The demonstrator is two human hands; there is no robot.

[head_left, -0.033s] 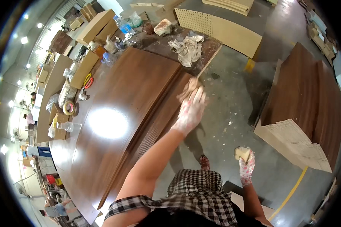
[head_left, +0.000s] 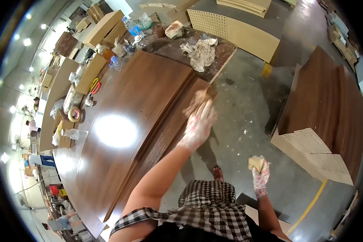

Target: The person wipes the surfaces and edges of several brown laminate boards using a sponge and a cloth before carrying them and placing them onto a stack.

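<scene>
- Workshop floor (head_left: pixel 250 133) of grey concrete ran under everything; a yellow line (head_left: pixel 310 205) crossed it at near right.
- Nearest, the person's checked shirt (head_left: pixel 205 209) filled the lower edge, one foot (head_left: pixel 218 172) showing below it.
- Right hand (head_left: pixel 260 177), in a patterned glove, hung at the side well clear of the work, fingers closed round a pale sponge-like block (head_left: pixel 255 162).
- Left hand (head_left: pixel 199 123), also gloved, reached out along the arm and pressed a brownish rag or pad (head_left: pixel 197 99) onto the right edge of the stacked dark wood panels (head_left: pixel 149 92). Grip blurred; it appeared clamped on the pad.
- Panels lay flat on a long bench, glossy, with a lamp glare (head_left: pixel 115 131) near the middle.
- Judged step: rubbing or wiping the panel edge, near its far corner. A next move would call for steady pressure along the edge, keeping the pad from slipping off the corner.
- Left of the panels: tape roll (head_left: pixel 74 114), plastic cup (head_left: pixel 70 133), yellow-red tool (head_left: pixel 95 85).
- Farther: crumpled cloths (head_left: pixel 201 52) on a stained table (head_left: pixel 222 56), bottles (head_left: pixel 131 26), cardboard boxes (head_left: pixel 103 28).
- Far right: second stack of brown panels (head_left: pixel 326 101); a perforated pale board (head_left: pixel 213 22) beyond.
</scene>
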